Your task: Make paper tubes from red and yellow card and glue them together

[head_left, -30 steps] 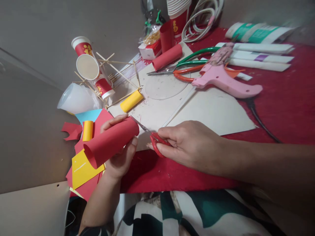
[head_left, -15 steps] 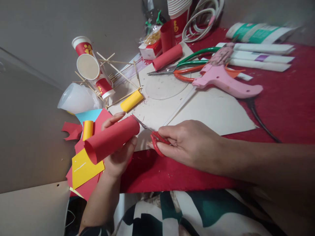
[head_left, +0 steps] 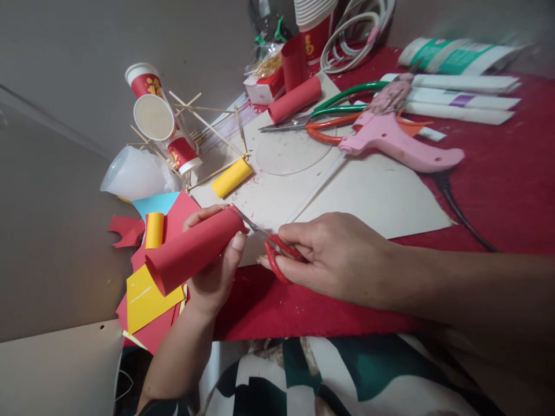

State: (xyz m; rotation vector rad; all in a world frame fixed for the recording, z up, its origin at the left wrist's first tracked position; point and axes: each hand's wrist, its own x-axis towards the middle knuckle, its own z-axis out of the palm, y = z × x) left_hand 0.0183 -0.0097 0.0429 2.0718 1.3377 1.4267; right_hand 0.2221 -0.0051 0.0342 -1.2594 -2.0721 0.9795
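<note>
Left hand [head_left: 213, 284] curls round red paper tube [head_left: 194, 249]; right hand [head_left: 336, 254] pinches scissors [head_left: 273, 263] at its rim. Best: short snips, light grip.

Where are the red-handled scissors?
In the head view, the scissors are near the centre, in the right hand, by the right end of the held red tube.

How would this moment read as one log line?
left hand: holds red paper tube | right hand: holds red-handled scissors, blades at tube's end | nearby: pink glue gun
</note>
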